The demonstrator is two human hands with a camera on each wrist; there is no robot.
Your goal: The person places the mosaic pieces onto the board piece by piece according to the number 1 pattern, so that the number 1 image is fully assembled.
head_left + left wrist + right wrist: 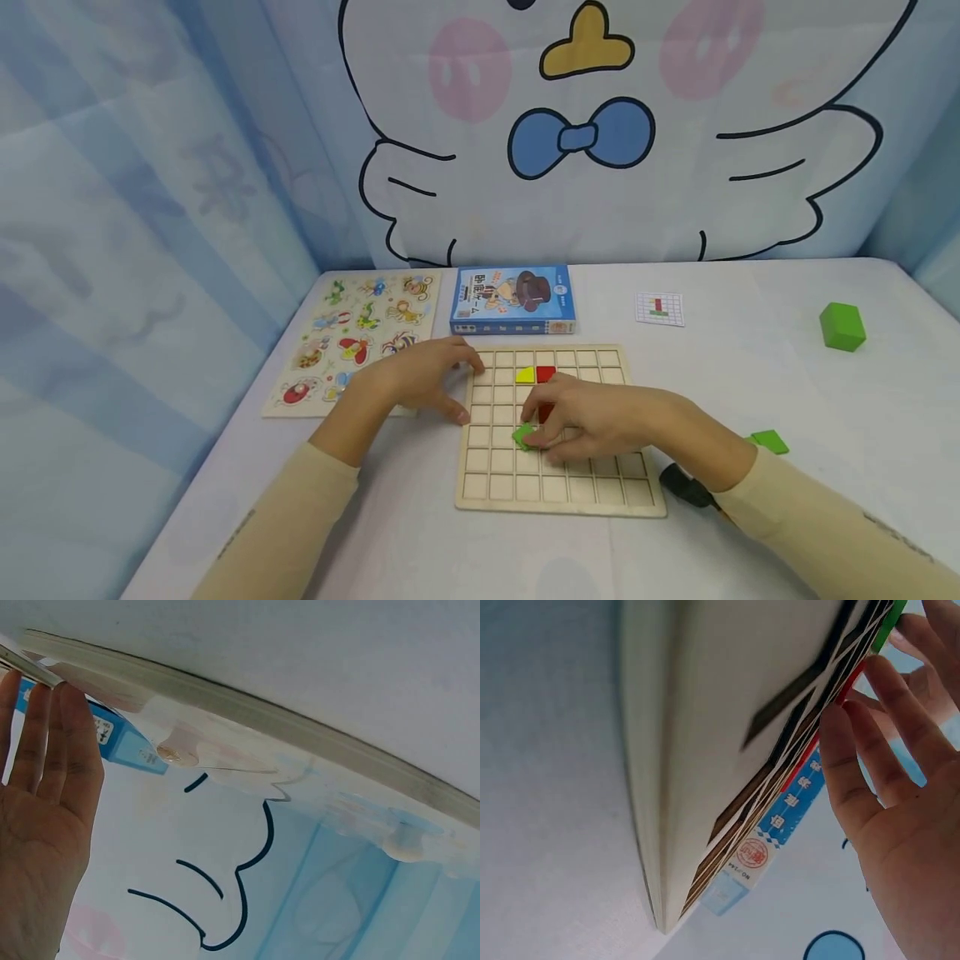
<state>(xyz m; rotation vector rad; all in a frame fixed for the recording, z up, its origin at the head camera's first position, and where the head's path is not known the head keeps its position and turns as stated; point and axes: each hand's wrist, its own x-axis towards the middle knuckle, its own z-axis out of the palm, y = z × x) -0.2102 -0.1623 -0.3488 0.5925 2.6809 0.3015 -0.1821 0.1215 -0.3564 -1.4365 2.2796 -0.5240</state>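
left hand [423, 371]: fingers [78, 742] near straight | right hand [588, 412]: fingers [906, 709] bent, pinching | forearms [292, 508] angled inward

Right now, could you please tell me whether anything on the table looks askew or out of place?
Mainly the green piece over the grid board looks askew, angled to the board's lines; the right hand holds it, which likely explains that. Nothing looks spilled or damaged.

The pale square gridded board [477, 485] looked like matt wood, the blue rectangular box [480, 293] smooth card, the light-blue curtain [112, 292] cloth.
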